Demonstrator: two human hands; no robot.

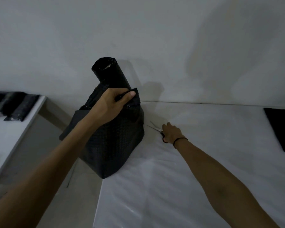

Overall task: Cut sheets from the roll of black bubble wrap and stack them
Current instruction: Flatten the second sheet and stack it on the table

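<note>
Head view | left hand (113, 104) pinches upright black bubble-wrap roll (110, 71) | right hand (171, 133) grips black-handled metal scissors (155, 128) | step: pre-cut; next: blades must reach sheet edge below left hand

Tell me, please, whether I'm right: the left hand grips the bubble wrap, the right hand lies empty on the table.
Not empty: in the head view the right hand holds scissors on the table; the left hand does grip the bubble wrap.

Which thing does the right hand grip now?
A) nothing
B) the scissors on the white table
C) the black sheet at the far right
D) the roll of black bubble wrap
B: the right hand curls round the handles of the scissors, whose blades lie open on the white table.
</note>
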